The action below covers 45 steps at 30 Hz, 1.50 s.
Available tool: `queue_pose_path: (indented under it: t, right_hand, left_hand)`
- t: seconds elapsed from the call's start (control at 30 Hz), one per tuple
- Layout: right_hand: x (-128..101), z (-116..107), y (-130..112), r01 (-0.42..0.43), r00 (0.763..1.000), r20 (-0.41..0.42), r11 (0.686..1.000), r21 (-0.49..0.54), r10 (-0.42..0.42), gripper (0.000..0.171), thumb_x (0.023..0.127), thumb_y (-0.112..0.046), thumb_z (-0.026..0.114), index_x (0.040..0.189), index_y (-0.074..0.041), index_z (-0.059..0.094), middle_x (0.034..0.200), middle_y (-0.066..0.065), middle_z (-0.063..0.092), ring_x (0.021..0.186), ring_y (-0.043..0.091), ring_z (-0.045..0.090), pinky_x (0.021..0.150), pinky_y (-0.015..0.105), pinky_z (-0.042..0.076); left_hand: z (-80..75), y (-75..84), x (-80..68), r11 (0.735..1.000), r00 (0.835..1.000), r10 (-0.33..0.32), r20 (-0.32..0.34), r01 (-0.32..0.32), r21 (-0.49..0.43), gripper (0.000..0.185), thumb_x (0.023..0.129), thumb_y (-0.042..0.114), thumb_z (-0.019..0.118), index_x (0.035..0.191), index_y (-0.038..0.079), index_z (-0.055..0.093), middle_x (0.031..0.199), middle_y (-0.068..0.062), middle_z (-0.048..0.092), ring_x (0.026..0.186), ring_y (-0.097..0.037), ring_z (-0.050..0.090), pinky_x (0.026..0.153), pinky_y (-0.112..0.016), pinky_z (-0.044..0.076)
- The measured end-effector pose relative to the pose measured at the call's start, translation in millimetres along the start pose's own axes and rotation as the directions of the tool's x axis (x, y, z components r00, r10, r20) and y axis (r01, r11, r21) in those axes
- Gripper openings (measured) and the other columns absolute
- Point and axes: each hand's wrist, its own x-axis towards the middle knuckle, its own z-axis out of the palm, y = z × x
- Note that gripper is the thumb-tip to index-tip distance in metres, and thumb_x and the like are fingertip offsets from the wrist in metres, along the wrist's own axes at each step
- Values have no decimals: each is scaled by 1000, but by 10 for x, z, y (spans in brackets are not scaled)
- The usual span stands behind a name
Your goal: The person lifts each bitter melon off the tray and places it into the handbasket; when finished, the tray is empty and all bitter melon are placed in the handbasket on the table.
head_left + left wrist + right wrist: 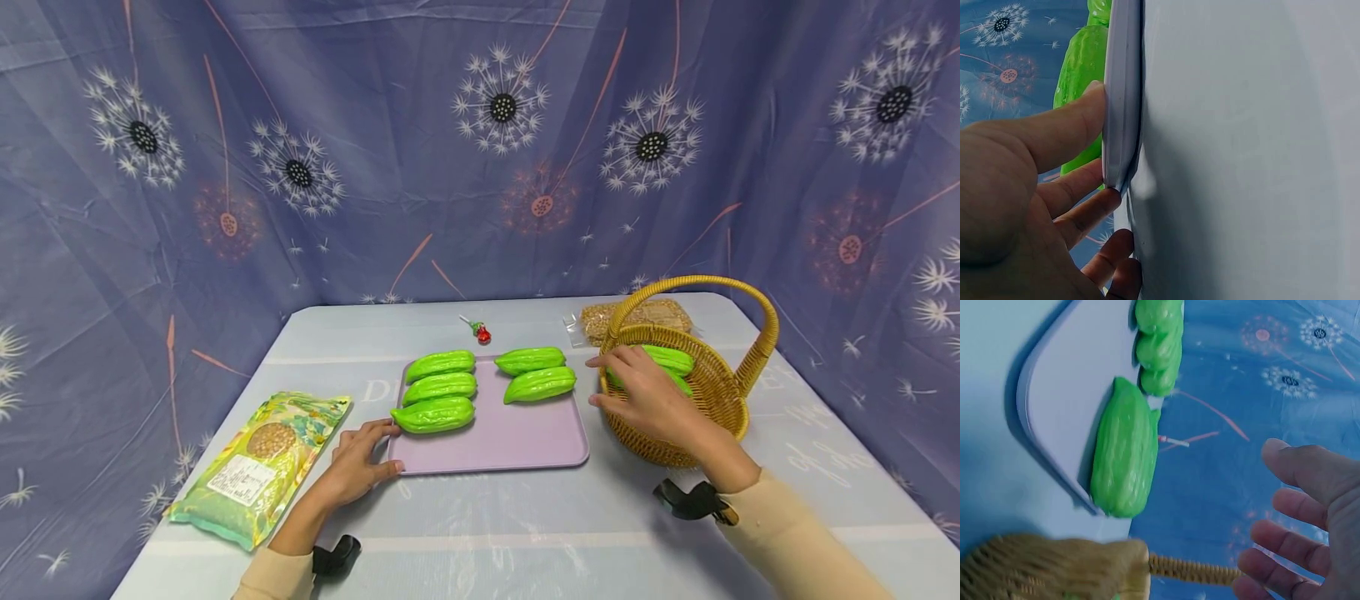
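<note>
My left hand [360, 467] touches the near-left corner of a lilac tray [495, 450], thumb and fingertips against its rim [1124, 94]. Three bright green, ridged gourds [438, 415] lie stacked front to back on the tray's left side. Two more such gourds [540, 385] lie on its right half. Over the left rim of a wicker basket [720, 392] hovers my right hand [645, 396], fingers spread and holding nothing. Green gourds [667, 360] in the basket are partly covered by that hand. The right wrist view shows a gourd [1124, 450] near the tray's edge.
A green and yellow printed bag [262, 467] lies left of the tray. Behind the tray is a small red and green wrapped lollipop [482, 332]. A clear packet of tan grains [592, 321] lies behind the basket, whose tall handle [765, 333] arches above it.
</note>
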Motion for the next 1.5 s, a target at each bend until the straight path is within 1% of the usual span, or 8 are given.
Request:
queue_pose_path:
  t: [0.13, 0.33, 0.57, 0.8, 0.97, 1.17, 1.37, 1.5]
  right_hand:
    - [14, 103, -72, 35, 999, -19, 999, 0, -35, 47, 76, -27, 78, 116, -9, 62, 103, 5, 60, 96, 22, 52, 81, 40, 44]
    - [11, 311, -157, 79, 996, -52, 996, 34, -77, 46, 74, -25, 79, 113, -8, 63, 105, 6, 61, 101, 24, 53, 85, 44, 43]
    - [23, 473, -212, 68, 997, -32, 996, 59, -66, 45, 75, -25, 78, 114, -8, 63, 106, 8, 60, 101, 23, 51, 88, 43, 42]
    - [63, 605, -224, 30, 1000, -5, 997, 77, -29, 46, 76, -27, 77, 115, -9, 62, 111, 8, 59, 102, 24, 49, 89, 43, 40]
    - [102, 681, -211, 4, 1000, -3, 996, 85, -4, 47, 76, -27, 77, 116, -9, 61, 114, 9, 60, 102, 25, 49, 88, 42, 41]
    - [158, 795, -168, 12, 999, -33, 999, 46, -11, 49, 75, -28, 78, 117, -9, 61, 116, 10, 59, 102, 27, 49, 87, 42, 40]
    - [195, 887, -135, -22, 1000, -20, 999, 42, 23, 52, 75, -29, 77, 119, -8, 60, 118, 11, 58, 103, 28, 48, 87, 43, 40]
    - [228, 941, -115, -35, 999, -11, 999, 14, 35, 56, 74, -30, 78, 121, -8, 58, 121, 13, 57, 106, 30, 47, 89, 44, 40]
  left_hand:
    - [1, 6, 4, 1000, 1000, 3, -7, -3, 1, 49, 78, 24, 75, 122, 11, 58, 142, -10, 46, 118, -33, 36, 89, -50, 26]
    - [0, 10, 4, 1000, 1000, 6, -7, -6, -1, 48, 78, 23, 74, 122, 10, 58, 142, -10, 46, 118, -33, 36, 90, -51, 25]
    - [-3, 8, 4, 1000, 1000, 2, -4, -2, -1, 49, 78, 24, 74, 122, 11, 58, 142, -10, 46, 118, -33, 36, 90, -50, 25]
    - [-5, 11, 1, 1000, 1000, -3, 1, 3, -6, 49, 78, 24, 74, 122, 11, 58, 143, -10, 45, 118, -32, 36, 89, -49, 25]
    - [-7, 18, -4, 1000, 1000, -8, 5, 8, -7, 49, 78, 24, 75, 123, 11, 58, 143, -10, 45, 119, -32, 35, 90, -50, 25]
    - [-7, 19, -3, 1000, 1000, -7, 4, 7, -3, 49, 78, 25, 75, 122, 11, 58, 143, -10, 45, 119, -33, 35, 90, -50, 25]
    - [-5, 12, -1, 1000, 1000, -5, 3, 5, -6, 49, 78, 24, 75, 122, 10, 58, 143, -11, 45, 121, -34, 35, 91, -51, 24]
    - [-2, 10, 0, 1000, 1000, -3, 2, 3, -10, 49, 78, 24, 74, 123, 10, 58, 143, -11, 45, 120, -34, 35, 90, -50, 24]
